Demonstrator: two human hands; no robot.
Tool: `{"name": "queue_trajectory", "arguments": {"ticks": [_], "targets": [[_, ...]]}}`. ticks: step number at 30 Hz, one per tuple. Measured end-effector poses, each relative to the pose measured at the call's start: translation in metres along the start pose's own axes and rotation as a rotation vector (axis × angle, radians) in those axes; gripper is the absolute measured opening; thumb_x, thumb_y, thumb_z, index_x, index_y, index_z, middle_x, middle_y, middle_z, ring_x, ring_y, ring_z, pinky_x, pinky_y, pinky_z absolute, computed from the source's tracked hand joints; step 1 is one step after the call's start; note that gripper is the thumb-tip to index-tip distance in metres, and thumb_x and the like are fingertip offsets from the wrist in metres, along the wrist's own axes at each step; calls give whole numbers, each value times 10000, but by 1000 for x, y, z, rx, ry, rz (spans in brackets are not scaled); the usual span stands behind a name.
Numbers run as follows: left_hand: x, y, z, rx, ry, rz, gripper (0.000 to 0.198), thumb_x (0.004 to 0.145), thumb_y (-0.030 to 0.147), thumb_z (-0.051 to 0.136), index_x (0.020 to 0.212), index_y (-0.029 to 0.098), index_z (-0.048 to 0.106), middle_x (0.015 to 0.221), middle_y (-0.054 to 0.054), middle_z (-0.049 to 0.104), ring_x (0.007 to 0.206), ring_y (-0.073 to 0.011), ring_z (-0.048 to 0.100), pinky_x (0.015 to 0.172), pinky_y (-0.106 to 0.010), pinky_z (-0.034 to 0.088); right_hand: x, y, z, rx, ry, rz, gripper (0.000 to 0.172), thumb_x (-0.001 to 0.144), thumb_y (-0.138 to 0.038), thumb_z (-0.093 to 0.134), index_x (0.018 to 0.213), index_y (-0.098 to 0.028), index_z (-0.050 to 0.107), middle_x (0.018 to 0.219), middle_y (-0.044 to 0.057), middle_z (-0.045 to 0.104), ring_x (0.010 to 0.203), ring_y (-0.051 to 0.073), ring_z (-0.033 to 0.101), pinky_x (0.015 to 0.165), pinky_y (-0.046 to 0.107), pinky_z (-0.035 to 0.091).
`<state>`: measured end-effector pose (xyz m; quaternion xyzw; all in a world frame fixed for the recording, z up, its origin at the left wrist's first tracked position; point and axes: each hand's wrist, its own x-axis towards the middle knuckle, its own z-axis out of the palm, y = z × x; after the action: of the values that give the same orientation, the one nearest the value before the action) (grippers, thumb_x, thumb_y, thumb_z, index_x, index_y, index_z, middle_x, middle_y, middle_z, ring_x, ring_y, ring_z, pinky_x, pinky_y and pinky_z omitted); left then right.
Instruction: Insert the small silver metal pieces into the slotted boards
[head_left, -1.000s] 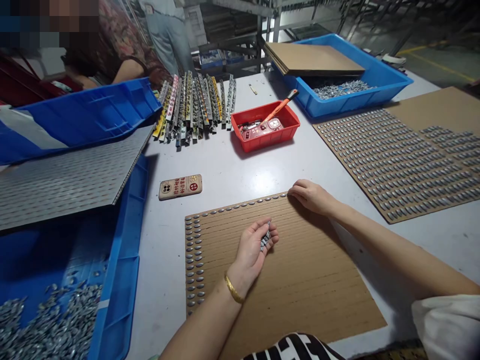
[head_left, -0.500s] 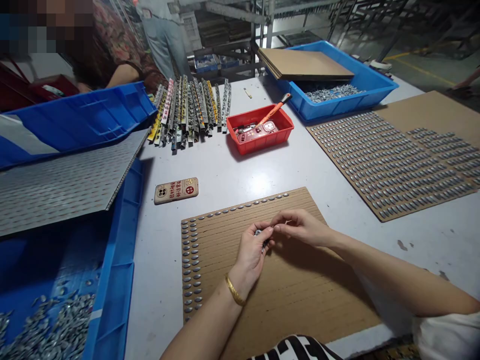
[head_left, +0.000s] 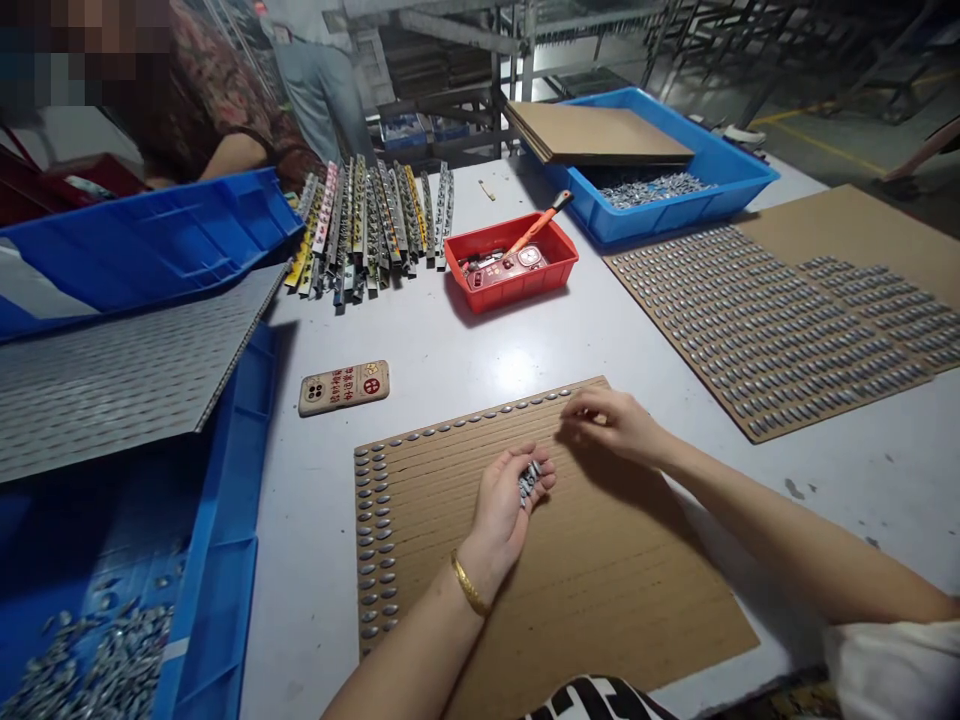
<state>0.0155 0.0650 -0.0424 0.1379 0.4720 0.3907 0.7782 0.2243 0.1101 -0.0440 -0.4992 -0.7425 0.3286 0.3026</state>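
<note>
My left hand (head_left: pixel 504 500) lies cupped over a brown corrugated cardboard sheet (head_left: pixel 592 590), holding a small bunch of silver metal studs (head_left: pixel 530 483). My right hand (head_left: pixel 611 425) rests at the sheet's top edge, its fingertips together beside a row of oval studs (head_left: pixel 480 417). Anything between those fingertips is hidden. A second row of studs (head_left: pixel 373 540) runs down the sheet's left edge. Most of the sheet between the rows shows bare grooves.
A cardboard sheet covered in stud rows (head_left: pixel 765 330) lies to the right. A phone in a patterned case (head_left: pixel 343 388), a red tray (head_left: pixel 510 265) and bundled metal strips (head_left: pixel 367 230) stand ahead. Blue crates (head_left: pixel 660 195) hold loose studs. A co-worker (head_left: pixel 217 110) sits at the far left.
My right hand has moved away from my left hand, up and to the right, to the sheet's top edge. My left hand stays cupped around the studs.
</note>
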Motion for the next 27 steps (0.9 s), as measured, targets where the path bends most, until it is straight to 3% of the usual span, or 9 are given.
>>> {"name": "queue_trajectory", "arguments": {"ticks": [3, 8, 15, 27], "targets": [[-2, 1, -2, -47, 28, -19, 254, 765, 94, 567, 1016, 113, 591, 958, -134, 676, 800, -166, 671, 789, -316, 547, 10, 32, -15, -205, 126, -81, 164, 876, -266, 513, 861, -202, 664, 887, 74, 646, 778, 180, 607, 689, 310, 495], [-3, 0, -4, -54, 31, -52, 201, 757, 82, 601, 953, 127, 588, 969, -136, 680, 806, -168, 678, 824, -330, 552, 19, 61, -19, -377, 83, -140, 217, 889, -210, 455, 898, -218, 672, 930, 71, 650, 805, 179, 614, 709, 305, 510], [-3, 2, -5, -69, 30, -54, 169, 747, 75, 613, 905, 133, 601, 897, -113, 677, 767, -150, 670, 789, -308, 558, 23, 59, -22, -455, 14, -164, 257, 870, -147, 432, 858, -211, 681, 898, 73, 651, 804, 190, 611, 700, 310, 501], [-2, -1, -9, -112, 36, -31, 175, 798, 215, 608, 942, 116, 603, 885, -128, 681, 760, -180, 676, 755, -336, 562, 29, 55, -24, -505, -44, -159, 235, 897, -169, 443, 873, -207, 674, 897, 72, 634, 784, 177, 598, 698, 295, 484]]}}
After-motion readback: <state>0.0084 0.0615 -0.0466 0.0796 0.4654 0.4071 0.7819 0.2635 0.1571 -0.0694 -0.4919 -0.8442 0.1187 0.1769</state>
